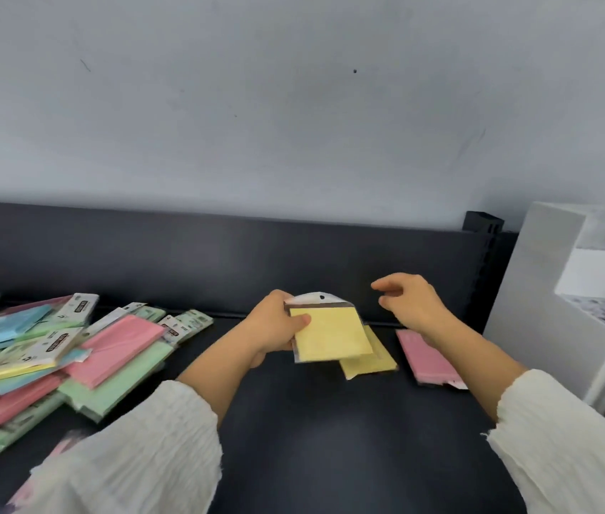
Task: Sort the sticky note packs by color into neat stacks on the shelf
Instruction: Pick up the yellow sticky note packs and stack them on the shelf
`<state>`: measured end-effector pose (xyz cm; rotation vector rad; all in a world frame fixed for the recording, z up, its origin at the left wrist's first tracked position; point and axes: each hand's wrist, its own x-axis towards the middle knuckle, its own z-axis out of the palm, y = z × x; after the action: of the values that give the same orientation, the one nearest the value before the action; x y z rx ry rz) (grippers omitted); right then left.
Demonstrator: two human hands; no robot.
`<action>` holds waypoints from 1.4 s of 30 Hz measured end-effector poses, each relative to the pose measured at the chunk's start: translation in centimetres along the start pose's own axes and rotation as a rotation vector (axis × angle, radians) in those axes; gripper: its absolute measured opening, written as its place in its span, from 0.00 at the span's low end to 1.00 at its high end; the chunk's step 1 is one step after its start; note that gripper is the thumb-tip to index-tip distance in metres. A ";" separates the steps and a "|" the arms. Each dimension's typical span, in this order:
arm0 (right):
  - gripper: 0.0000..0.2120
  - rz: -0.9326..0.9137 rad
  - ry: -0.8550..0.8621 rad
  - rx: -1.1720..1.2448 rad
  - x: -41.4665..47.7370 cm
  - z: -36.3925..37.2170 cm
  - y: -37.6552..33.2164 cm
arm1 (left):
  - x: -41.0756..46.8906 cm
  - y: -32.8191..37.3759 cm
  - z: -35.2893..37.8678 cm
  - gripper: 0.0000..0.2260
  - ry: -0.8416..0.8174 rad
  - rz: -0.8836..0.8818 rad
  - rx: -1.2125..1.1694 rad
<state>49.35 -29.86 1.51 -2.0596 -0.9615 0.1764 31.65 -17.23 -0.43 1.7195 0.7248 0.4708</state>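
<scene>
Dark shelf [293, 439] against a pale wall [293, 105]. Left hand [275, 324] pinches a yellow sticky note pack [330, 333] by its left edge, thumb on top, header tab pointing away. Just below-right lies a second yellow pack [371, 359], partly covered. Right hand [412, 302] hovers empty, fingers loosely curled, above what seems a pink stack [427, 356]. Unsorted pile [52, 354] sits far left.

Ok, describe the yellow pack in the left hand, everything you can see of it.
The yellow pack is a flat square pad in a clear sleeve, with a dark strip and a white hang tab with a hole along its top edge. The left hand pinches its left edge, thumb on the face, holding it tilted above the shelf, partly over a second yellow pack lying there.
</scene>
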 end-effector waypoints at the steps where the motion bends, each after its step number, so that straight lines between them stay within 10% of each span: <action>1: 0.15 -0.001 0.016 0.036 -0.5 -0.5 0.0 | 0.6 -0.1 1.0 0.06 -0.015 -0.015 0.007; 11: 0.18 -0.033 -0.158 -0.162 -4.2 -0.9 1.8 | 4.6 -2.3 5.6 0.19 0.115 -0.044 0.595; 18: 0.29 -0.062 -0.279 -0.378 -4.5 1.9 1.7 | 4.0 -2.3 5.7 0.08 0.127 -0.060 0.352; 32: 0.37 0.354 -0.133 0.563 -3.9 1.3 0.9 | 0.5 0.1 5.5 0.06 0.243 0.057 -0.240; 42: 0.17 0.169 -0.219 -0.252 -3.2 2.1 3.2 | -0.6 -2.1 5.6 0.15 -0.063 -0.001 0.368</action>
<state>48.03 -31.86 -2.84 -2.3932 -0.9800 0.3941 34.31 -21.30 -3.90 2.0671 0.8025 0.2916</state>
